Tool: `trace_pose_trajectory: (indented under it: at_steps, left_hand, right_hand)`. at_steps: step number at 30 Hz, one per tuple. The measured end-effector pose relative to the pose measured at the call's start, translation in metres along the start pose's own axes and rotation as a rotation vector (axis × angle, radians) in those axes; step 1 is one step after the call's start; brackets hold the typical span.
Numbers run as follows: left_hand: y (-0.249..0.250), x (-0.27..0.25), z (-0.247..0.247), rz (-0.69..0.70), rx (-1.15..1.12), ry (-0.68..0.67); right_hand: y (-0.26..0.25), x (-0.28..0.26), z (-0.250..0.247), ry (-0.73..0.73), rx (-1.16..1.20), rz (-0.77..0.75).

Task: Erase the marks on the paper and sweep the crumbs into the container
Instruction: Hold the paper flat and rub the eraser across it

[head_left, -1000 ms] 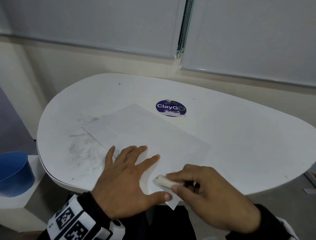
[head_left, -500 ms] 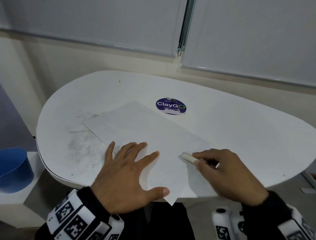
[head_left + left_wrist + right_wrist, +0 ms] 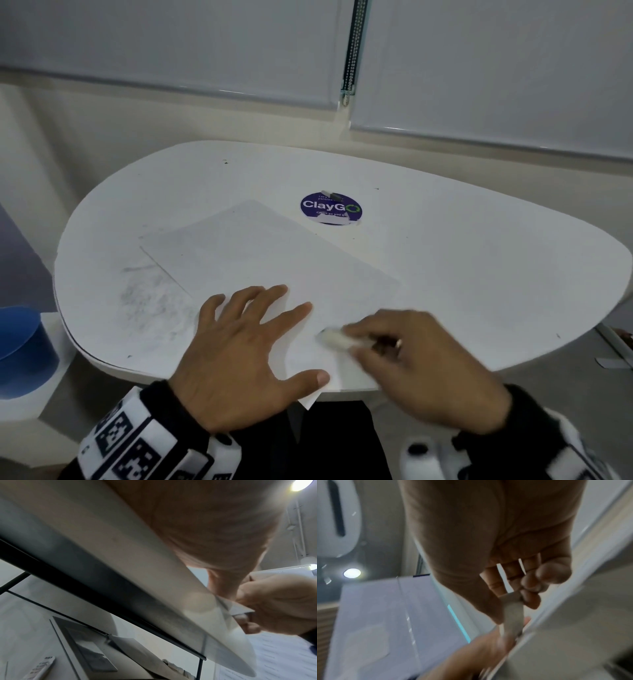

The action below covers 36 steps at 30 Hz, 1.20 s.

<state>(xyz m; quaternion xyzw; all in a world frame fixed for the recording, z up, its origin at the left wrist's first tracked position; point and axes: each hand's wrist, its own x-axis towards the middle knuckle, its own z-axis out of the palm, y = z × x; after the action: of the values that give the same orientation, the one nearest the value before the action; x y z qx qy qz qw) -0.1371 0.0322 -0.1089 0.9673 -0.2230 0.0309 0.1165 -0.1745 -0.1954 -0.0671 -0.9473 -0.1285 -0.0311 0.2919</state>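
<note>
- Right now our right hand (image 3: 421,363) pinches the eraser (image 3: 334,339) between thumb and fingertips, its long axis running left-right across the near corner of the paper (image 3: 260,253).
- Our left hand (image 3: 239,349) lies flat with fingers spread on the paper, just left of the eraser (thumb nearly beneath it), so it is the nearer hold-down.
- Over at the far left, below the surface (image 3: 479,260), sits the blue container (image 3: 24,342), well apart from both hands.
- Only the head view shows that container; the right wrist view shows our grip on the eraser (image 3: 511,609) from beneath.
</note>
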Motion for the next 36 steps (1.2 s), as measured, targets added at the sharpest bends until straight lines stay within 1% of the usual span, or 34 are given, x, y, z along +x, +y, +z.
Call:
trace_pose_trajectory:
  at_steps: [2, 3, 4, 5, 6, 7, 8, 9, 12, 13, 14, 15, 16, 17, 18, 19, 22, 23, 24, 25, 26, 27, 28, 30, 32, 36]
  left_hand:
    - [-0.001, 0.0, 0.0, 0.015, -0.007, 0.008]
    - [-0.001, 0.0, -0.001, 0.014, -0.018, 0.01]
    - [0.0, 0.0, 0.0, 0.007, -0.024, 0.004]
    - [0.0, 0.0, 0.0, 0.001, -0.025, 0.0]
    - [0.001, 0.0, 0.0, -0.002, -0.029, 0.003]
    - [0.001, 0.0, 0.0, -0.003, -0.031, 0.008]
    - [0.002, 0.0, 0.0, -0.004, -0.022, 0.012]
    - [0.002, 0.001, 0.0, -0.005, -0.006, 0.021]
    - [0.0, 0.0, 0.004, -0.003, 0.027, 0.027]
    - [0.0, 0.001, 0.003, -0.003, 0.022, 0.03]
    - [0.001, 0.001, 0.002, -0.011, -0.003, 0.029]
    - [0.002, 0.001, 0.001, -0.02, -0.018, 0.026]
    - [0.001, 0.0, 0.002, -0.022, -0.014, 0.021]
    - [0.0, 0.0, 0.003, -0.012, -0.001, 0.026]
    - [0.0, 0.0, 0.004, -0.002, 0.002, 0.034]
    - [-0.001, 0.0, 0.004, 0.004, -0.006, 0.044]
    - [-0.002, -0.001, 0.005, 0.016, -0.004, 0.027]
    - [-0.002, -0.001, 0.005, 0.017, 0.002, 0.024]
    - [-0.002, 0.0, 0.005, 0.017, 0.001, 0.035]
    - [-0.001, 0.0, 0.005, 0.015, -0.01, 0.049]
    - [0.0, -0.001, 0.004, 0.01, -0.023, 0.054]
    - [0.001, -0.001, 0.004, 0.007, -0.029, 0.05]
    - [0.001, 0.0, 0.006, 0.008, -0.03, 0.047]
    - [-0.001, 0.001, 0.007, 0.018, -0.054, 0.054]
    - [-0.001, 0.001, 0.008, 0.02, -0.098, 0.059]
    - [-0.003, 0.001, 0.011, 0.026, -0.076, 0.078]
  right_hand:
    - [0.015, 0.005, -0.01, 0.142, -0.089, 0.118]
    - [0.017, 0.006, -0.01, 0.19, -0.13, 0.13]
    - [0.014, 0.005, -0.007, 0.201, -0.136, 0.104]
    - [0.006, 0.002, 0.0, 0.157, -0.1, 0.042]
    - [-0.008, -0.002, 0.007, 0.067, -0.037, -0.027]
    - [-0.017, -0.006, 0.012, -0.028, 0.013, -0.066]
    - [-0.021, -0.007, 0.012, -0.089, 0.038, -0.068]
    - [-0.017, -0.004, 0.009, -0.092, 0.04, -0.045]
    - [0.011, 0.005, -0.006, 0.087, 0.019, 0.131]
    - [0.013, 0.005, -0.008, 0.13, -0.007, 0.148]
    - [0.01, 0.004, -0.007, 0.138, -0.041, 0.124]
    - [0.003, 0.002, -0.002, 0.107, -0.047, 0.069]
    - [-0.008, -0.001, 0.003, 0.043, -0.015, 0.011]
    - [-0.015, -0.004, 0.005, -0.036, 0.028, -0.007]
    - [-0.018, -0.005, 0.003, -0.086, 0.06, 0.0]
    - [-0.014, -0.002, 0.0, -0.071, 0.071, 0.025]
    - [0.011, 0.005, -0.013, 0.108, 0.033, 0.144]
    - [0.012, 0.005, -0.013, 0.14, -0.001, 0.134]
    - [0.01, 0.002, -0.01, 0.136, -0.014, 0.096]
    - [0.003, -0.001, -0.004, 0.092, 0.007, 0.037]
    - [-0.007, -0.004, 0.001, 0.018, 0.037, -0.005]
    - [-0.011, -0.006, 0.004, -0.053, 0.054, -0.012]
    - [-0.011, -0.005, 0.004, -0.08, 0.061, 0.0]
    - [-0.003, 0.0, -0.002, -0.034, 0.05, 0.062]
    - [0.006, 0.004, -0.009, 0.02, 0.096, 0.136]
    - [0.012, 0.006, -0.008, 0.086, 0.13, 0.185]
